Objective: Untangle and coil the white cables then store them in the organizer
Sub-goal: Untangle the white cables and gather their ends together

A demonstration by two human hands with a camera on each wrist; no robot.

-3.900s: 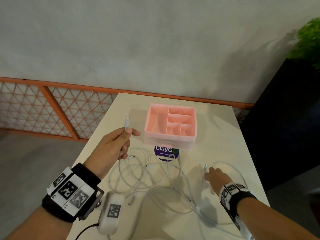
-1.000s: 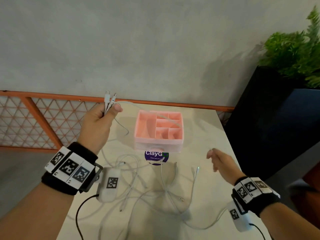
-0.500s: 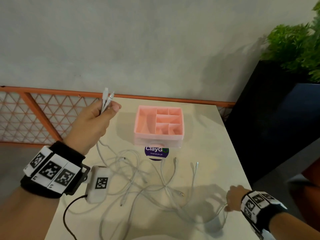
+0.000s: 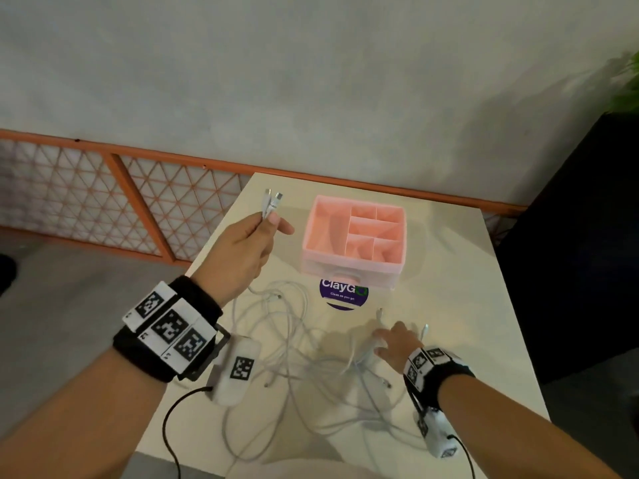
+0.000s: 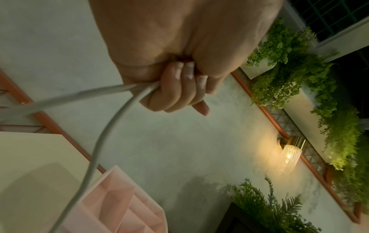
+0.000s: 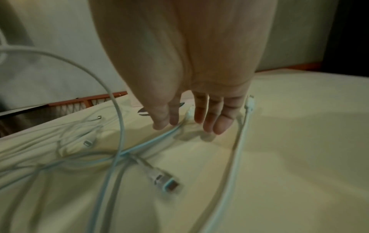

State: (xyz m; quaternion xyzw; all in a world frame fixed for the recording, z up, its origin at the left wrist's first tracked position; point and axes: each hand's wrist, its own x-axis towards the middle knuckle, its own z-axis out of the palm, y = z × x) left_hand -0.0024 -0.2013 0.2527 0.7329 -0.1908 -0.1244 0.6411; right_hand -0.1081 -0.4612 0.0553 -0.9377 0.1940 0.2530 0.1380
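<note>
Left hand [image 4: 242, 250] is raised above the counter [image 4: 449, 305] near its left edge, fingers curled tight round two white cable ends [image 4: 271, 203]; both connectors stand up out of the fist, and the two strands trail down from under it (seen in the left wrist view). Right hand [image 4: 397, 342] is low over the counter towards the right edge, fingers straight and spread, fingertips [image 6: 217, 127] at the surface between two strands; this grip has hold of nothing. White cables [image 4: 294, 357] lie in a loose tangle across the near half of the counter, several connectors free. Pink organizer [image 4: 354, 236] sits towards the far edge, its compartments holding no cable. A purple round sticker [image 4: 342, 295] lies just in front of it.
</note>
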